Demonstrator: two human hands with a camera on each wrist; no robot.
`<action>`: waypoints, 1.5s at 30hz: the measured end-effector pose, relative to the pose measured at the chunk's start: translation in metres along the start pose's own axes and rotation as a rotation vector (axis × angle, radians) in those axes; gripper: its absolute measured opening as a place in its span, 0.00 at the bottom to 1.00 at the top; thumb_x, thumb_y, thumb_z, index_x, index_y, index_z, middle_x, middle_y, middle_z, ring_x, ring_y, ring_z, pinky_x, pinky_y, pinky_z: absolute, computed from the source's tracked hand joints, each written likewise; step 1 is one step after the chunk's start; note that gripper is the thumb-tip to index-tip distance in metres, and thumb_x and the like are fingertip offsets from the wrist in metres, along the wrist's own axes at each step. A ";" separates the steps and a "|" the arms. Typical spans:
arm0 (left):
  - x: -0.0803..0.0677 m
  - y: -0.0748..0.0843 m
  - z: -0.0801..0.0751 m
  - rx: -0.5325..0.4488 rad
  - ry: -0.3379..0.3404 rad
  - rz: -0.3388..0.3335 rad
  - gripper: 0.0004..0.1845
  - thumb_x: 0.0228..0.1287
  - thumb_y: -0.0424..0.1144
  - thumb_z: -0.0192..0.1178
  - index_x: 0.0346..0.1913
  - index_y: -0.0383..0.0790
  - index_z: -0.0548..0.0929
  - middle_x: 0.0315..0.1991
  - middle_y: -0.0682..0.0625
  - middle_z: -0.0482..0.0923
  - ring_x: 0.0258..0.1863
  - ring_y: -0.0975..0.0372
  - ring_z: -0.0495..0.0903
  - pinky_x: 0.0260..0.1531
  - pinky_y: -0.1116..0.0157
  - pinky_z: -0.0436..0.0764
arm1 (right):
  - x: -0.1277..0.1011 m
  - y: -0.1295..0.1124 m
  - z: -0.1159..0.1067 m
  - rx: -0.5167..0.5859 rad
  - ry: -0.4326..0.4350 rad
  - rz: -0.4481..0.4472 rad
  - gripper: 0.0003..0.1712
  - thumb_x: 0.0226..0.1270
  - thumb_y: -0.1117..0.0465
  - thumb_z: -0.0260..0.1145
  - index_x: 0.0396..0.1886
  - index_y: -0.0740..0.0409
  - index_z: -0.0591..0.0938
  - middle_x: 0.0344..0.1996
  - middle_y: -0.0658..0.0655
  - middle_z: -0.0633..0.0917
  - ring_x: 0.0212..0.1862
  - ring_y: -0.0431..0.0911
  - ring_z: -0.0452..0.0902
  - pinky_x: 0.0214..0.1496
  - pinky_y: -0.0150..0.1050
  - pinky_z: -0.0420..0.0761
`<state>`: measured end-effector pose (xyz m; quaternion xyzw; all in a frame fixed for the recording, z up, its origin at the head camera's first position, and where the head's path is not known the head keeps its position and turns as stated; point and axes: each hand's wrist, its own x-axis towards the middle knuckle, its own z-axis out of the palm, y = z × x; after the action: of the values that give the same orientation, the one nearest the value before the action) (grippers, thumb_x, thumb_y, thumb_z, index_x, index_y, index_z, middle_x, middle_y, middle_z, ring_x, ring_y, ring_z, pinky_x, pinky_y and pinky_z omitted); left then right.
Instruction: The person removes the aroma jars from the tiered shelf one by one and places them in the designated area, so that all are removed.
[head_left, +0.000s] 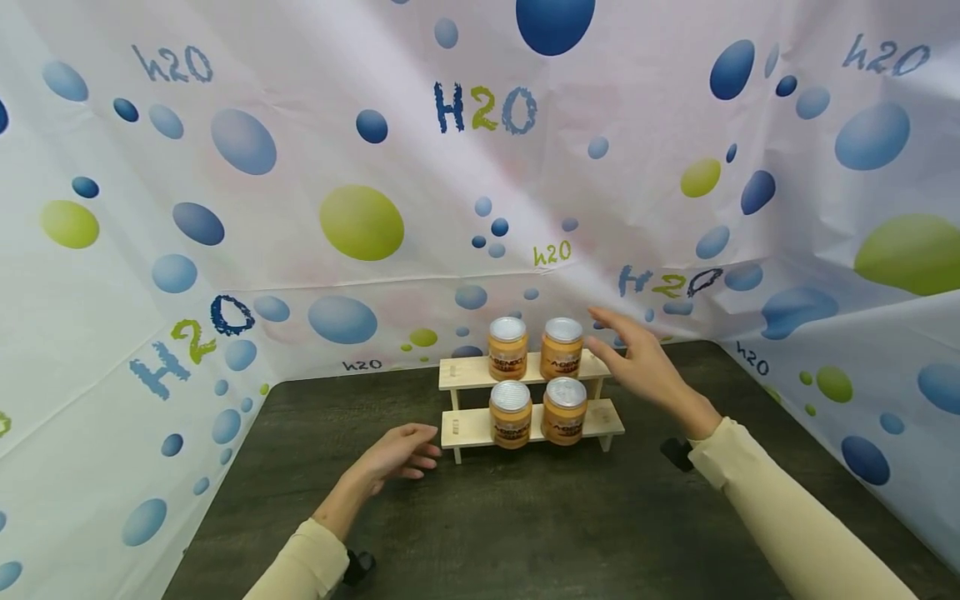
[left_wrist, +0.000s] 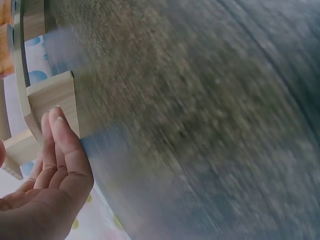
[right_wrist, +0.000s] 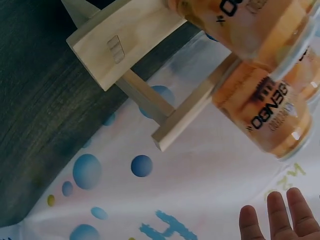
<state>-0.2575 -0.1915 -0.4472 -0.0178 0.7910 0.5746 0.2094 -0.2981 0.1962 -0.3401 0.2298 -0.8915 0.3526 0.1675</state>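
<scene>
A small two-step wooden rack [head_left: 465, 427] stands on the dark table [head_left: 525, 517] and carries several orange jars with silver lids. Two jars [head_left: 507, 348] are on the upper step, two jars [head_left: 511, 413] on the lower. My left hand [head_left: 401, 451] hovers low just left of the rack's lower step, fingers relaxed, holding nothing. In the left wrist view the left fingers [left_wrist: 55, 145] lie beside the rack's end [left_wrist: 52, 100]. My right hand [head_left: 637, 358] floats open to the right of the upper right jar [head_left: 562, 347], apart from it. The right wrist view shows the rack's end [right_wrist: 120, 45], a jar [right_wrist: 260, 107] and my fingertips [right_wrist: 277, 217].
A white sheet printed with blue and green bubbles and "H2O" [head_left: 483, 108] walls the table at the back and both sides. Bare dark tabletop lies in front of the rack.
</scene>
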 end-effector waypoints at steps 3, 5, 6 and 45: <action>0.002 0.001 0.003 0.013 -0.004 0.000 0.33 0.63 0.60 0.49 0.61 0.38 0.67 0.45 0.45 0.79 0.39 0.58 0.81 0.39 0.59 0.80 | 0.004 0.005 0.005 0.008 0.001 0.016 0.31 0.66 0.43 0.55 0.67 0.35 0.59 0.64 0.54 0.68 0.63 0.52 0.65 0.58 0.57 0.66; 0.003 0.001 0.005 0.022 -0.005 -0.001 0.32 0.63 0.60 0.49 0.60 0.39 0.68 0.43 0.46 0.79 0.39 0.58 0.81 0.38 0.59 0.80 | 0.006 0.007 0.008 0.013 -0.003 0.025 0.32 0.66 0.43 0.55 0.68 0.35 0.58 0.65 0.55 0.67 0.64 0.53 0.65 0.59 0.57 0.65; 0.004 0.001 0.006 0.024 -0.004 -0.002 0.32 0.63 0.60 0.49 0.60 0.39 0.68 0.43 0.46 0.79 0.38 0.58 0.81 0.38 0.60 0.80 | 0.007 0.009 0.010 0.018 -0.002 0.036 0.33 0.65 0.43 0.56 0.68 0.36 0.58 0.65 0.55 0.67 0.64 0.53 0.64 0.60 0.57 0.65; 0.026 -0.003 0.027 0.072 0.127 -0.040 0.24 0.62 0.57 0.54 0.45 0.38 0.77 0.37 0.48 0.81 0.31 0.62 0.82 0.30 0.63 0.80 | 0.024 0.025 0.049 0.213 -0.113 0.133 0.37 0.57 0.42 0.64 0.66 0.34 0.61 0.59 0.54 0.71 0.52 0.51 0.71 0.45 0.47 0.74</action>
<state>-0.2721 -0.1627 -0.4657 -0.0627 0.8223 0.5393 0.1706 -0.3381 0.1708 -0.3771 0.2063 -0.8702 0.4422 0.0677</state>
